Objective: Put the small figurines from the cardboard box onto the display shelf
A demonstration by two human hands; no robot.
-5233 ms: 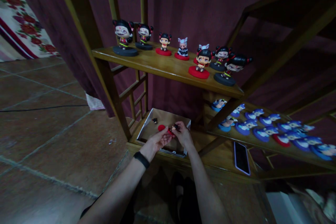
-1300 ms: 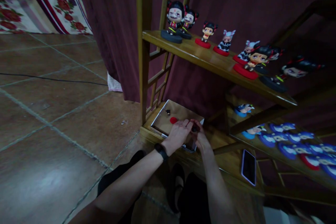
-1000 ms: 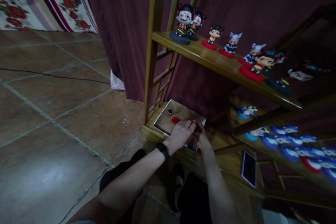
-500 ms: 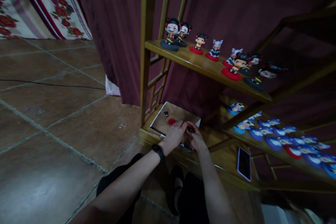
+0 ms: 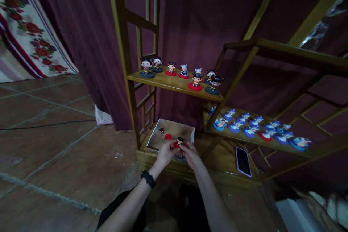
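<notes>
Between my two hands is a small figurine (image 5: 179,140) with black hair buns and a red base. My left hand (image 5: 165,152) pinches the left side of it, with a dark band around the wrist. From the other side, the fingers of my right hand (image 5: 191,154) close on the same figurine. Both hands are over the front of a shallow cardboard box (image 5: 153,138). Inside the box lie a round red base (image 5: 168,136) and a small dark figurine part (image 5: 161,130), whose details are too small to make out.
On the upper wooden shelf (image 5: 174,84) stand several figurines on red or dark bases. Several blue-and-white figurines (image 5: 251,130) fill the right shelf. A phone (image 5: 243,161) lies on the bottom board. A wooden post (image 5: 121,54) rises left of the box.
The view has turned right and levelled. My hands have brought the figurine upright with its red base showing; earlier only a dark bit was visible between the fingers.
</notes>
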